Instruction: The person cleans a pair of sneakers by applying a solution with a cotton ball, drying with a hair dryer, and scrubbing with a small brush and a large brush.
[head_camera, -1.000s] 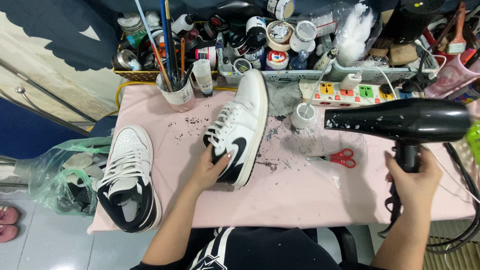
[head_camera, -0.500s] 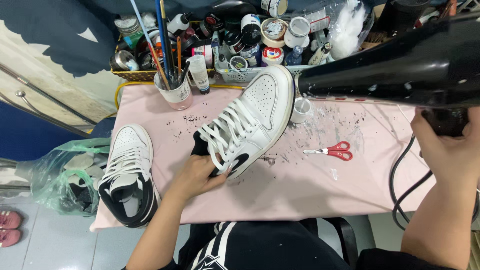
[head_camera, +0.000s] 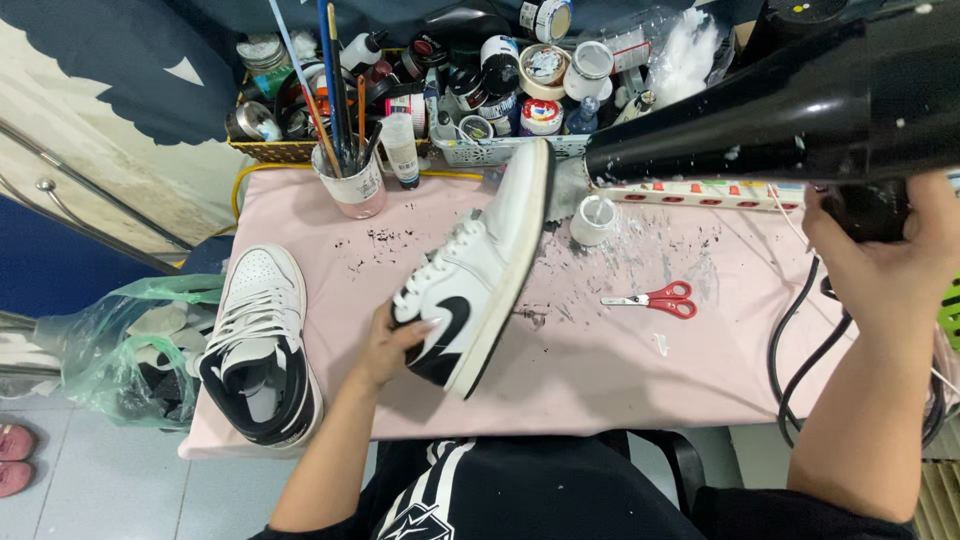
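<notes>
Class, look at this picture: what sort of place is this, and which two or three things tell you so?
Probably a small shoe-customising or repair workbench. The left hand tilts a white-and-black sneaker up, the right hand holds a black hair dryer, and a cup of paintbrushes stands on the paint-flecked pink table.

Smooth leather sneaker (head_camera: 480, 270) — glossy plastic hairdryer (head_camera: 790, 110), matt pink tabletop (head_camera: 620, 370)

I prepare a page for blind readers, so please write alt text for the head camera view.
A person's left hand tilts a white and black sneaker above a pink table, while the right hand aims a black hair dryer at its toe. A second sneaker lies at the table's left edge, red scissors to the right, and brushes and jars crowd the back.
</notes>
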